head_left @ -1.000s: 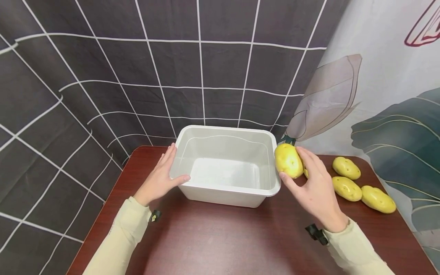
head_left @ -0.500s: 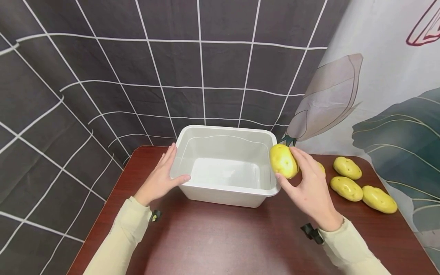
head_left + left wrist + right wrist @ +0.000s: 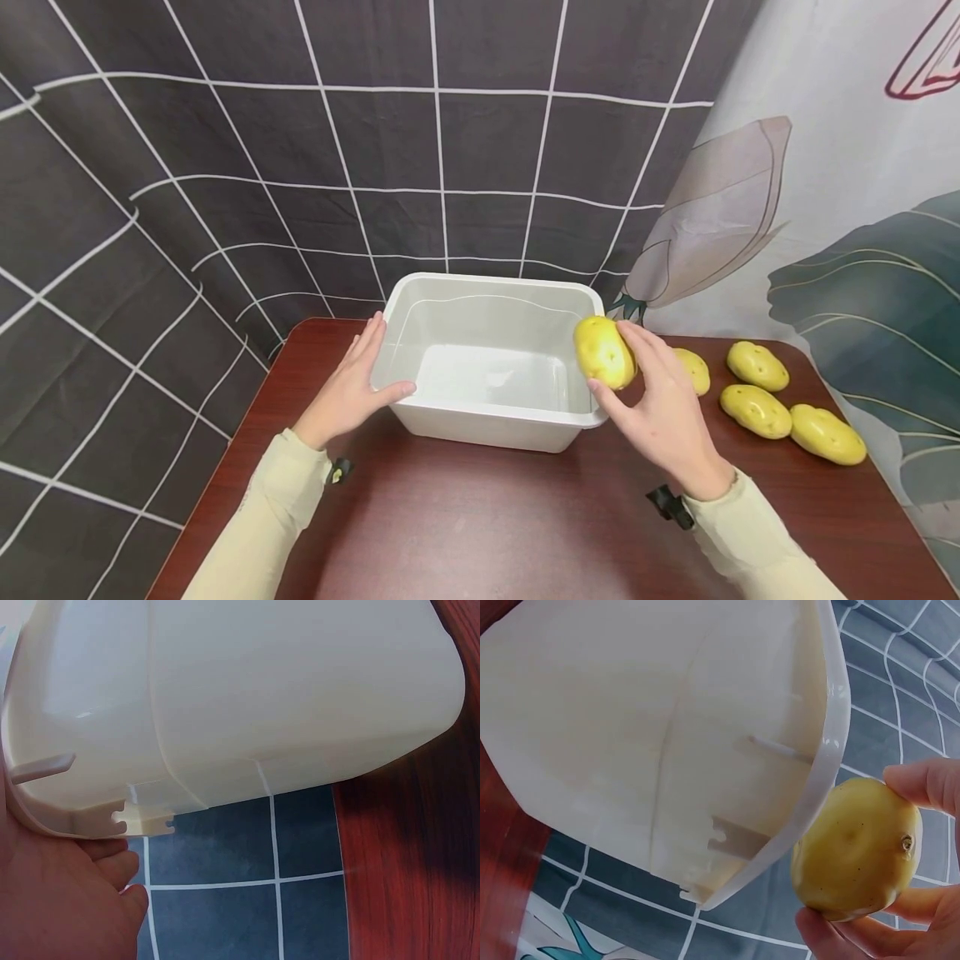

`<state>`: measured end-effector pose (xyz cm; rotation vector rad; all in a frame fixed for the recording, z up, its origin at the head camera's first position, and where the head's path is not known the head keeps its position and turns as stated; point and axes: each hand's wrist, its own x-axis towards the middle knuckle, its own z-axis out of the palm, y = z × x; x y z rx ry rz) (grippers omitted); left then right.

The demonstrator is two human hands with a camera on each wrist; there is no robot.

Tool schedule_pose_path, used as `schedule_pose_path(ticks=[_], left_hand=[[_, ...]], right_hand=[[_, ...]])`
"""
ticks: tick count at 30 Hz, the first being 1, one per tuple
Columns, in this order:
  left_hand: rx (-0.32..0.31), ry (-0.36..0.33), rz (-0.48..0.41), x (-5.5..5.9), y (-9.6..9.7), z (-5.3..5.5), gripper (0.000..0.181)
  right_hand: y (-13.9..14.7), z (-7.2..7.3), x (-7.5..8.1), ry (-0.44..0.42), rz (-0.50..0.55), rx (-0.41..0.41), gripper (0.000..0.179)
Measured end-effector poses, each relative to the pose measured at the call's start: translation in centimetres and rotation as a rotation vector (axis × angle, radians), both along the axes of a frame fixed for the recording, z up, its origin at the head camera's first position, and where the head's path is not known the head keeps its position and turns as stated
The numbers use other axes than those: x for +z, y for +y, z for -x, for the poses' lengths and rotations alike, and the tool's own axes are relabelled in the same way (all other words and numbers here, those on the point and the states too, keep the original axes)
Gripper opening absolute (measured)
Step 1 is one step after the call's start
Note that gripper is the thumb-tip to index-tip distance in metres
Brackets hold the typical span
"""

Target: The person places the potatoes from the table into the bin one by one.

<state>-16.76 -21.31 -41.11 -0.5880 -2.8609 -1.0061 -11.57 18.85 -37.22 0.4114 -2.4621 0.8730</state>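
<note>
My right hand [image 3: 660,408] pinches a yellow potato [image 3: 604,352] between thumb and fingers. In the head view the potato overlaps the right rim of a white plastic bin [image 3: 480,414], raised to about rim height. The right wrist view shows the potato [image 3: 859,847] just beside the rim, fingers on either side of it. My left hand [image 3: 348,387] rests against the bin's left end, fingers fairly straight along the rim and thumb over the front left corner. From the left wrist, its fingertips [image 3: 116,862] show just below the rim lip.
Several more potatoes [image 3: 756,412] lie on the right of the reddish-brown table [image 3: 465,517], one partly behind my right hand. A dark cloth with white grid lines [image 3: 480,142] hangs close behind the bin. A pale patterned curtain [image 3: 847,250] hangs at the right.
My right hand has carried the potato leftward, from beside the bin's right edge to overlapping its rim. More of the potato behind that hand shows. The left hand and bin have stayed put.
</note>
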Motion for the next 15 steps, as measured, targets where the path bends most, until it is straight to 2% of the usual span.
schedule_pose_path(ticks=[15], left_hand=[[0.006,-0.017,0.000,0.17,0.12,-0.10,0.107]], right_hand=[[-0.48,0.35,-0.39,-0.021,-0.035,0.019,0.073]])
